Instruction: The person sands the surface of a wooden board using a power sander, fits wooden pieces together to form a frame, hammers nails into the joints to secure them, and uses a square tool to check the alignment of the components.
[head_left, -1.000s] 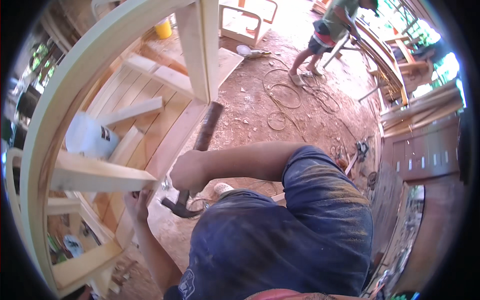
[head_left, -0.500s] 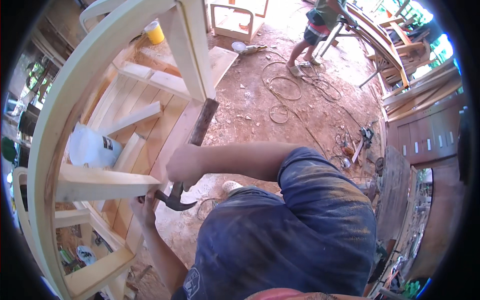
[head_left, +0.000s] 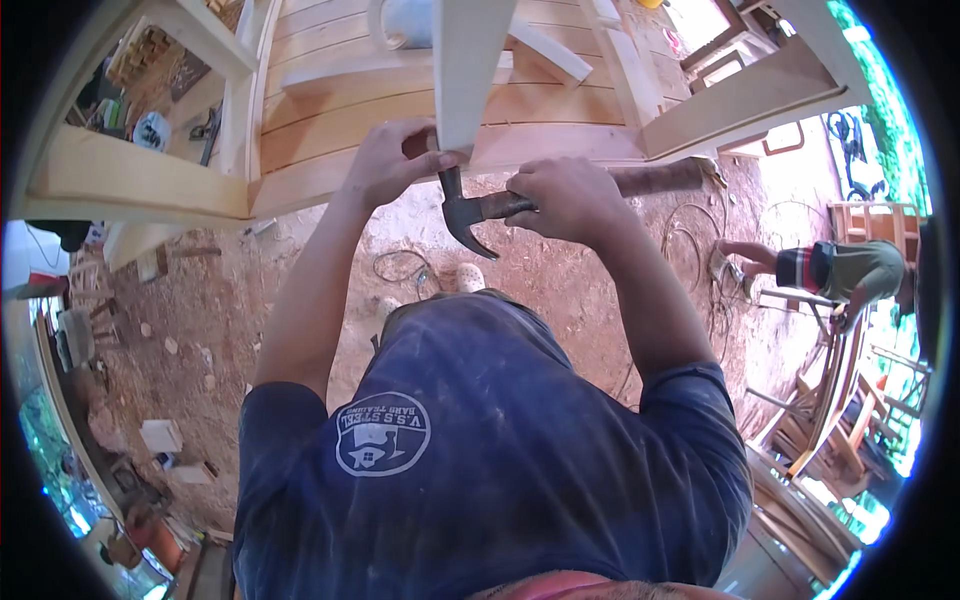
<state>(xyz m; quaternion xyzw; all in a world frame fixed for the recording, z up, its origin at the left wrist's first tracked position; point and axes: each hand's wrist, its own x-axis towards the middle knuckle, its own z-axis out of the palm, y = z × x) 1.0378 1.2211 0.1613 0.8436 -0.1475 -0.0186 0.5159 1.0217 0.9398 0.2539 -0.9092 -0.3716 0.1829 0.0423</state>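
My right hand (head_left: 570,200) is wrapped around a claw hammer (head_left: 463,210) partway along its worn wooden handle. The dark head has its striking face up against the lower end of a pale wooden post (head_left: 465,90), and its curved claw points back toward me. At the left of that post is my left hand (head_left: 395,165), thumb and fingers closed together beside the hammer face. What they pinch, if anything, is hidden. The post stands at the front edge of a slatted wooden seat (head_left: 340,130), part of a large unpainted bench frame.
Loose wood pieces (head_left: 550,50) and a whitish container (head_left: 408,22) lie on the slats. An angled frame rail (head_left: 745,100) rises at right. Cables (head_left: 690,235) coil on the dirt floor. A co-worker (head_left: 850,270) bends over curved timber at far right.
My view has swung left, so the bench now lies across the top. The hammer has turned from slanting to nearly level across my front; its head stays by the post's end.
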